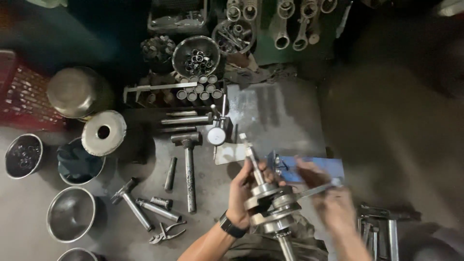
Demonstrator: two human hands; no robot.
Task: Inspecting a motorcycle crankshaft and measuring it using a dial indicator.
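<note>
You are gripping a steel crankshaft [270, 205] in your left hand [244, 193], fingers wrapped around its upper shaft, and holding it tilted above your lap at the bottom middle of the view. Your right hand [328, 193] is blurring just right of the crankshaft, closed around a thin metal rod [316, 189] whose near end is touching the crankshaft's webs. Behind the crankshaft, a blue stand [314, 166] is sitting on the floor, and beyond it a bare stretch of scuffed floor [285, 116] is giving you the most open room. Just left of the crankshaft, a hammer [189, 169] is lying with its handle pointing toward you, and a dial gauge [216, 135] is standing near the hammer's head. Farther left of the crankshaft, loose steel pins [154, 209] and pliers [166, 233] are crowding the floor. Right of the crankshaft, more tools [382, 227] are lying close by your right forearm. Well left of the crankshaft, several metal bowls [71, 213] are sitting along the edge; one small bowl [23, 155] is holding dark small parts, too dim to tell apart. Far behind the crankshaft, a round pan [195, 55] is holding metal rings, with short steel sleeves [198, 88] standing in rows just in front of it.
</note>
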